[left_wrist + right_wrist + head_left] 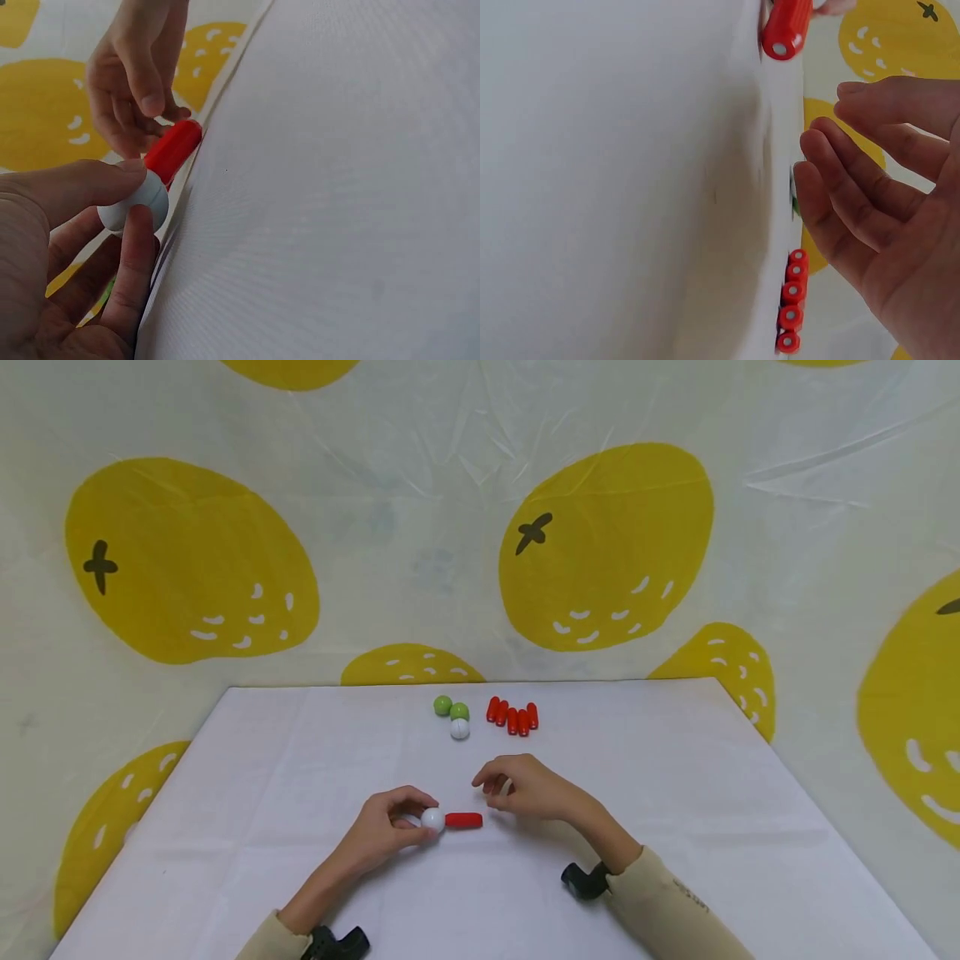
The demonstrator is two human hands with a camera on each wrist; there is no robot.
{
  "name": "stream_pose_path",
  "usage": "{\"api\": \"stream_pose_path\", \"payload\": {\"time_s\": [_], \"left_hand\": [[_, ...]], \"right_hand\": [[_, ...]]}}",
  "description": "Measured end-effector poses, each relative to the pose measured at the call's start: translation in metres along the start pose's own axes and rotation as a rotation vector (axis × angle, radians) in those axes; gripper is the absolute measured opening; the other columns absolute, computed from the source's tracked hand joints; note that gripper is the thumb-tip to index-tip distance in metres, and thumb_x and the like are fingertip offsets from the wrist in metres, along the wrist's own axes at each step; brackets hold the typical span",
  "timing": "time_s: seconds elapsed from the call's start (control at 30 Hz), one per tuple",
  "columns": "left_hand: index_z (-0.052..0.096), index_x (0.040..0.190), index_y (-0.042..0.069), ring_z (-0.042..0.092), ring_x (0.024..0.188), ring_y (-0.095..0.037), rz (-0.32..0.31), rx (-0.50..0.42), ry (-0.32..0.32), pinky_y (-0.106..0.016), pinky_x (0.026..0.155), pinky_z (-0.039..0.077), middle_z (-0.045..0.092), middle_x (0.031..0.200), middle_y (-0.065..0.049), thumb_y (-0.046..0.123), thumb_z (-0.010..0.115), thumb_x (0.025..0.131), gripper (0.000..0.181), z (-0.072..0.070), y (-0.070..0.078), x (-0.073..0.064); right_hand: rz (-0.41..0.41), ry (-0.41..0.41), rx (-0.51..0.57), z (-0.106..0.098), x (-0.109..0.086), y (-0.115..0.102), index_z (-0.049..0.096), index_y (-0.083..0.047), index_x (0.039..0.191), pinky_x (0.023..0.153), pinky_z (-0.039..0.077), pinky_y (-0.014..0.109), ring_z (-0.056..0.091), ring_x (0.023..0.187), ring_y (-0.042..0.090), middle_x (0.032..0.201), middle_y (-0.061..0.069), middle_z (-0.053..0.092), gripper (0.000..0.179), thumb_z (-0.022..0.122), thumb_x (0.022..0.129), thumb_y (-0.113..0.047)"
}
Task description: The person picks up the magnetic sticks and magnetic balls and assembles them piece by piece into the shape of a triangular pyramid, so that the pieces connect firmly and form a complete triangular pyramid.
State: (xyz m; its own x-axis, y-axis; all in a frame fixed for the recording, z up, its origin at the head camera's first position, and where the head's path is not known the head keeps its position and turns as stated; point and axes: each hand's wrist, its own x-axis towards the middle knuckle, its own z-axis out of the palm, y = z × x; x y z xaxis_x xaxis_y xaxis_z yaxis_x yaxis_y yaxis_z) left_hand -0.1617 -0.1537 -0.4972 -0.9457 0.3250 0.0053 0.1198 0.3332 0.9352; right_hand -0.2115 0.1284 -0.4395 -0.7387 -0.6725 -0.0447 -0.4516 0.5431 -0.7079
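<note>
My left hand (395,820) pinches a white ball (432,818) between thumb and fingers, low over the table. A short red rod (464,820) sticks out from the ball's right side, end against it. In the left wrist view the thumb and a finger grip the white ball (135,206), with the red rod (173,148) pointing away. Just beyond the rod's free end is my right hand (528,787), fingers loosely bent and holding nothing. The right wrist view shows a pale round spot on the end of the red rod (786,30).
Farther back on the white table (300,760) are two green balls (443,705) and another white ball (460,728). Several red rods (513,720) lie side by side to their right. Behind the table hangs a cloth (420,543) printed with yellow fruit.
</note>
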Motion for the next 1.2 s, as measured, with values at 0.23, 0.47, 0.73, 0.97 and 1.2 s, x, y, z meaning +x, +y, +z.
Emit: {"api": "stream_pose_path", "payload": {"time_s": [0.23, 0.47, 0.73, 0.97, 1.2], "left_hand": [[0.074, 0.113, 0.014, 0.068, 0.095, -0.01, -0.005, 0.004, -0.004, -0.02, 0.077, 0.057, 0.074, 0.11, -0.007, 0.018, 0.088, 0.081, 0.035, 0.0, -0.001, 0.0], [0.074, 0.113, 0.015, 0.068, 0.096, -0.013, -0.01, 0.008, -0.004, -0.02, 0.077, 0.057, 0.073, 0.11, -0.007, 0.019, 0.088, 0.082, 0.035, -0.001, -0.002, -0.001], [0.073, 0.113, 0.016, 0.068, 0.093, -0.01, -0.014, 0.007, 0.001, -0.021, 0.077, 0.059, 0.073, 0.109, -0.005, 0.019, 0.087, 0.082, 0.035, -0.003, -0.004, -0.002], [0.073, 0.113, 0.017, 0.069, 0.093, -0.01, -0.021, -0.006, -0.006, -0.021, 0.078, 0.059, 0.073, 0.11, -0.005, 0.019, 0.087, 0.082, 0.035, -0.001, -0.003, -0.001], [0.073, 0.115, 0.012, 0.069, 0.094, -0.012, -0.011, -0.017, -0.014, -0.02, 0.078, 0.059, 0.072, 0.111, -0.01, 0.018, 0.087, 0.082, 0.036, 0.001, -0.002, -0.001]], "right_hand": [[0.039, 0.067, -0.014, -0.019, 0.01, 0.009, 0.07, -0.007, 0.124, 0.081, 0.056, 0.022, 0.065, 0.096, 0.014, 0.107, 0.007, 0.073, 0.03, 0.071, 0.094, -0.01], [0.095, 0.148, 0.0, -0.031, 0.036, 0.015, 0.067, -0.006, 0.128, 0.086, 0.058, 0.031, 0.065, 0.102, 0.019, 0.114, 0.011, 0.071, 0.033, 0.07, 0.095, -0.012], [0.103, 0.167, -0.054, -0.036, 0.065, 0.014, 0.064, -0.009, 0.133, 0.091, 0.058, 0.037, 0.065, 0.103, 0.023, 0.116, 0.014, 0.07, 0.038, 0.069, 0.096, -0.015], [0.136, 0.125, -0.121, -0.033, 0.08, 0.011, 0.064, -0.016, 0.134, 0.089, 0.059, 0.036, 0.067, 0.103, 0.024, 0.116, 0.01, 0.071, 0.036, 0.069, 0.098, -0.017], [0.137, 0.097, -0.155, -0.03, 0.086, 0.014, 0.065, -0.016, 0.134, 0.085, 0.059, 0.033, 0.066, 0.1, 0.022, 0.112, 0.009, 0.071, 0.036, 0.067, 0.098, -0.016]]}}
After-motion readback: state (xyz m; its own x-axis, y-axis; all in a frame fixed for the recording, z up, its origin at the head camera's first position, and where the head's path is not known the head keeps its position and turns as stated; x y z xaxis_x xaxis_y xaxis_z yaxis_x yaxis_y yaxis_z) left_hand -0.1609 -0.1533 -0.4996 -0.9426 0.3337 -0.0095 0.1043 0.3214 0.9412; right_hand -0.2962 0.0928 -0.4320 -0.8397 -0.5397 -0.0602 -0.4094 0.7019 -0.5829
